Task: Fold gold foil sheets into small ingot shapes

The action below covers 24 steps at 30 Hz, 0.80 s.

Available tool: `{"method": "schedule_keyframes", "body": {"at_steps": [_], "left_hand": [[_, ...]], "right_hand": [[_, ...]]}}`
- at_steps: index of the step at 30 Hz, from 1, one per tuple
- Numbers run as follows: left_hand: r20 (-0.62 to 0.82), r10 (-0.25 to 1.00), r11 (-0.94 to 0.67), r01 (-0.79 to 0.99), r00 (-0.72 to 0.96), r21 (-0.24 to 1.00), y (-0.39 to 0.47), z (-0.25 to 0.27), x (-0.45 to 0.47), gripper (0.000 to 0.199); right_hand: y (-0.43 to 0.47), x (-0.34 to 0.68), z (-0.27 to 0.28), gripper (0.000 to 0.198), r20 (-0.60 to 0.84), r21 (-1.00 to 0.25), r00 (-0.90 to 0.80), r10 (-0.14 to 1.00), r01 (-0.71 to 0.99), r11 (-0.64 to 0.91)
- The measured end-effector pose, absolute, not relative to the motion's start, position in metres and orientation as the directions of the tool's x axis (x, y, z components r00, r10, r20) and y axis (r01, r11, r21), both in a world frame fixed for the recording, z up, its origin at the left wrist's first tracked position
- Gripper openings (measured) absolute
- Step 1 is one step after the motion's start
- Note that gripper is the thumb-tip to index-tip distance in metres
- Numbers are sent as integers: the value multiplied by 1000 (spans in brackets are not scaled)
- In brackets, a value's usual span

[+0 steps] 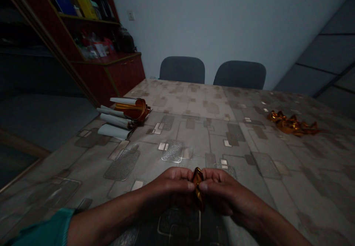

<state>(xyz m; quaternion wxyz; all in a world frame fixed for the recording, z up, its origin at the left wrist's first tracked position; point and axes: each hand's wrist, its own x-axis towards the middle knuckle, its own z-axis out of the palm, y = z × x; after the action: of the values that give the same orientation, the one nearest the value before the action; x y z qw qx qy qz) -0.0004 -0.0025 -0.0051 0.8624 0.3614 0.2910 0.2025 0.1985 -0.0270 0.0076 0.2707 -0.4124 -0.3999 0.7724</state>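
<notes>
Between my two hands, near the table's front edge, is a small folded piece of shiny gold foil paper (198, 179), narrow and pointed at its ends. My left hand (177, 183) pinches its left side with thumb and fingers. From the other side, my right hand (219, 186) pinches it the same way, the thumb pressed on the near face. The curled fingers hide part of the foil. To the far right lies a cluster of folded gold foil pieces (294, 124). At the left, rolled or folded gold-and-white paper sheets (122, 118) lie in a loose stack.
A patterned cloth covers the table (194, 127). Beyond its far edge stand two grey chairs, one on the left (182, 69) and one on the right (240, 74), before a pale wall. A reddish wooden cabinet (124, 72) with filled shelves is at the back left.
</notes>
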Motion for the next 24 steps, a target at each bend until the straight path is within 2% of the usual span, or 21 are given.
{"method": "schedule_keyframes", "body": {"at_steps": [9,15,24], "left_hand": [[-414,597,672,-146,687,726,-3,-3,0,38],[-385,589,657,-144,710,740,-1,0,-2,37],[-405,587,698,-184,701,693,-2,5,0,37]], "right_hand": [[-26,197,6,27,-378,-859,-519,767,-111,-499],[-23,196,17,27,-363,-843,-560,745,-143,-519],[-21,199,15,29,-289,-883,-514,808,-182,-432]]}}
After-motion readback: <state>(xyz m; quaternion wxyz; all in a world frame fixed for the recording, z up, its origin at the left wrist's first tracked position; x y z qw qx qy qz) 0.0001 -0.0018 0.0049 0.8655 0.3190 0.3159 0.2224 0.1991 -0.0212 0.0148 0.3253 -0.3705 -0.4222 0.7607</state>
